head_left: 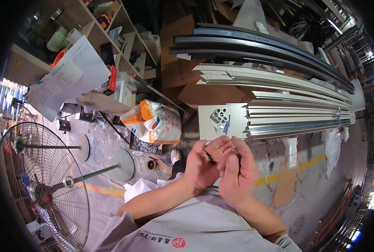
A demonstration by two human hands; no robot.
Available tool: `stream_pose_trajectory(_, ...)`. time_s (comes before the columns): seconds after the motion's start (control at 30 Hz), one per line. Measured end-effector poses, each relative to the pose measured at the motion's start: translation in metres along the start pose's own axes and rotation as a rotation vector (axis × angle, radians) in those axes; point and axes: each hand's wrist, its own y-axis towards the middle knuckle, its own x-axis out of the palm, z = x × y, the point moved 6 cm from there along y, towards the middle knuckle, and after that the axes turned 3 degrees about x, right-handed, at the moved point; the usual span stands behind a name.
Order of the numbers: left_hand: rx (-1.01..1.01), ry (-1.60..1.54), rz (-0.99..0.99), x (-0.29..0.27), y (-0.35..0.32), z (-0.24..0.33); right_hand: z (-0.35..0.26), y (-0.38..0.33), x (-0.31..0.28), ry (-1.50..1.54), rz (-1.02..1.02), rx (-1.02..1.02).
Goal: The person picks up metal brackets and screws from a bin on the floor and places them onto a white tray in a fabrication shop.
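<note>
Your two hands meet close in front of your chest, above the concrete floor, with open room to either side of them. Your left hand is cupped, palm turned inward, and a small black part sits pinched at its fingertips. It is short and dark, and its long axis seems to slant up toward the left, though it is too small to be sure. Your right hand is curled loosely beside the left, its fingers touching the left fingers; I cannot tell whether it grips anything.

Just beyond your hands runs the near edge of the desk, a pale flat board. On it lie long aluminium profiles, ribbed and silvery, their long axes running left to right, with darker curved rails behind. A small metal bracket and blue screws rest near the profiles' cut ends.

To your left stand a wire-guard fan and an orange-and-white sack.
</note>
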Motion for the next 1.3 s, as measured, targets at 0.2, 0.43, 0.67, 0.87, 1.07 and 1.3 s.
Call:
stream_pose_trajectory(0.2, 0.017, 0.075, 0.047, -0.001, 0.007, -0.002, 0.010, -0.004, 0.011, -0.222, -0.054, -0.319)
stream_pose_trajectory(0.43, 0.039, 0.050, -0.052, -0.008, 0.016, -0.010, 0.026, -0.010, 0.011, -0.472, -0.264, -0.272)
stream_pose_trajectory(0.67, 0.045, 0.056, -0.046, -0.029, 0.024, -0.021, 0.014, 0.000, 0.006, -0.318, -0.215, -0.475)
stream_pose_trajectory(0.87, 0.070, 0.027, 0.030, -0.021, 0.033, -0.019, 0.047, 0.004, 0.004, -0.334, -0.269, -0.478)
stream_pose_trajectory(1.07, 0.162, 0.263, 0.180, -0.053, 0.039, 0.008, 0.042, 0.016, -0.002, -0.240, -0.266, -0.499)
stream_pose_trajectory(1.3, 0.369, 0.747, 0.215, -0.032, 0.042, 0.031, 0.060, 0.031, -0.019, -0.214, -0.086, -0.273)
